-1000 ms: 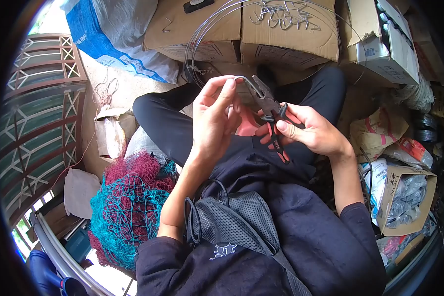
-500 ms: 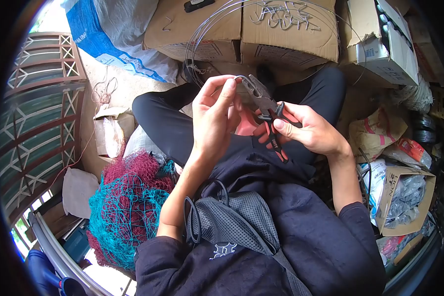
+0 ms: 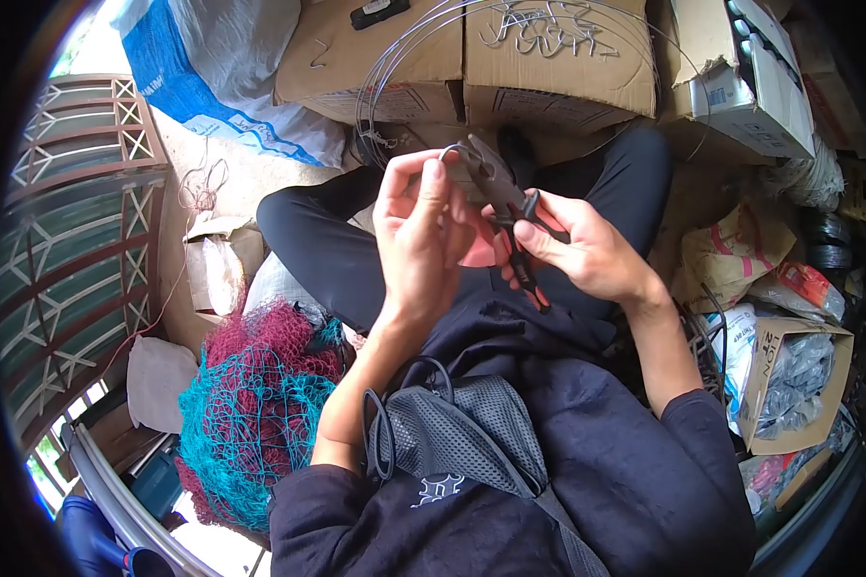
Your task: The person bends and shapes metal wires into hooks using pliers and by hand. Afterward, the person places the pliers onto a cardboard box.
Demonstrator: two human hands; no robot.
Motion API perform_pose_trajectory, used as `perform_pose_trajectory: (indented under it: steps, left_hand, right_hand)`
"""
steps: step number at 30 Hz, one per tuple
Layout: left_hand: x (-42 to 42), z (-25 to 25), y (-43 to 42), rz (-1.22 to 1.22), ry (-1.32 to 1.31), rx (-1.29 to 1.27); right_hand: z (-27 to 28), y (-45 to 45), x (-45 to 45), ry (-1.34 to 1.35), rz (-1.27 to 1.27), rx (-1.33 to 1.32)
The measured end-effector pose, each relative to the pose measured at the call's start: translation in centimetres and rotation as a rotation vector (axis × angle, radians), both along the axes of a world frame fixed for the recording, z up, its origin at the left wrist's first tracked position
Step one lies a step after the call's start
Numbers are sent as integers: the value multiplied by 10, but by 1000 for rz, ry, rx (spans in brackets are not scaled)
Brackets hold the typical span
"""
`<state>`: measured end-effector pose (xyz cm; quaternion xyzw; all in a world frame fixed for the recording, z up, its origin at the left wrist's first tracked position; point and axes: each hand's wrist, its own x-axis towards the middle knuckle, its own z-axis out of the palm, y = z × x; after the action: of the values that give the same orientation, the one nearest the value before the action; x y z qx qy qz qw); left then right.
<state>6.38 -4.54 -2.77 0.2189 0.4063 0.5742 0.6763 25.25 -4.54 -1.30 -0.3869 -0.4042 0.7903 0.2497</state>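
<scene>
My left hand (image 3: 416,226) pinches a short bent piece of metal wire (image 3: 449,149) between thumb and fingertips. The wire curves from those fingertips toward the jaws of the pliers (image 3: 498,183). Wrapped around the red and black handles of the pliers is my right hand (image 3: 582,245), thumb on top. The jaws point up and to the left, close beside my left fingertips. Whether they grip the wire tightly I cannot tell. Both hands are above my lap, between my crossed legs. A reddish object (image 3: 481,240) shows partly behind the hands.
Ahead, cardboard boxes (image 3: 375,72) carry a pile of bent wire hooks (image 3: 548,31), a single hook (image 3: 319,53) and a large wire coil (image 3: 364,106). Maroon and teal netting (image 3: 255,413) lies at my left. An open carton with plastic bags (image 3: 794,385) stands at my right.
The pliers have shifted slightly left and turned a little, their handles now further left. My left hand keeps its pinch on the wire. The whole view has moved slightly.
</scene>
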Motion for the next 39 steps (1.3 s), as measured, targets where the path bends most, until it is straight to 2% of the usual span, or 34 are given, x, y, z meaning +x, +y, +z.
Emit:
perform_pose_trajectory:
  steps: [1,4,7,8,10,14,22,39]
  left_hand:
    - [3,2,-2,-14,-49,20]
    - [5,11,-1,-56,-96,88]
    - [-10,23,11,-86,-7,28]
    - [-19,20,14,-177,-83,88]
    - [-21,20,13,-165,41,0]
    - [-24,18,11,-174,180,-15]
    - [-18,18,5,-97,258,26]
    - [-11,11,3,-61,194,35]
  right_hand:
    - [-5,0,-6,72,-22,-47]
    - [-7,1,-14,-7,-69,143]
    - [6,4,1,39,-32,45]
    - [8,6,8,31,-8,50]
    - [8,7,19,6,92,68]
    - [6,4,31,-22,239,20]
    - [12,0,24,-2,164,-8]
    - [12,1,15,-34,98,17]
